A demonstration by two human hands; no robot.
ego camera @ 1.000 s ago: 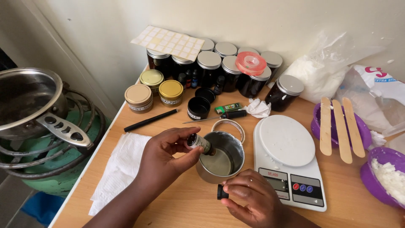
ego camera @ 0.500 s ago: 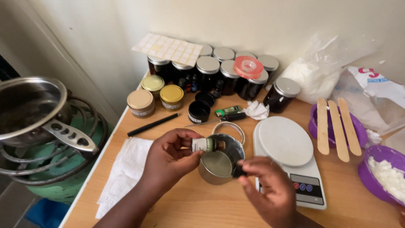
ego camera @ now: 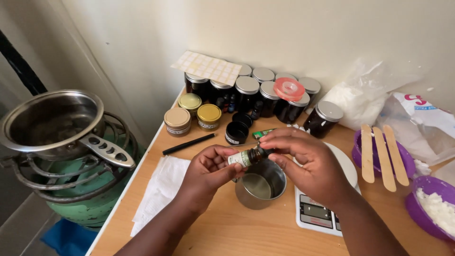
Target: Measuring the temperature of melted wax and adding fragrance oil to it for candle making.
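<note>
My left hand (ego camera: 208,171) holds a small dark dropper bottle (ego camera: 245,157) with a white and green label, lying sideways above a small metal cup (ego camera: 259,185). My right hand (ego camera: 305,161) grips the bottle's cap end with its fingertips. The cup stands on the wooden table (ego camera: 227,230) and holds pale liquid. Part of the white kitchen scale (ego camera: 318,214) lies under my right hand.
Dark jars with metal lids (ego camera: 265,92) line the wall, with small gold-lidded tins (ego camera: 208,116) and a black pen (ego camera: 188,143) in front. A white napkin (ego camera: 159,189) lies left. Purple bowls (ego camera: 429,208) and wooden sticks (ego camera: 384,151) sit right. A steel pot (ego camera: 52,123) rests on a green burner.
My right hand rose from the table's front edge to the bottle's cap. The left hand lifted the bottle slightly above the cup.
</note>
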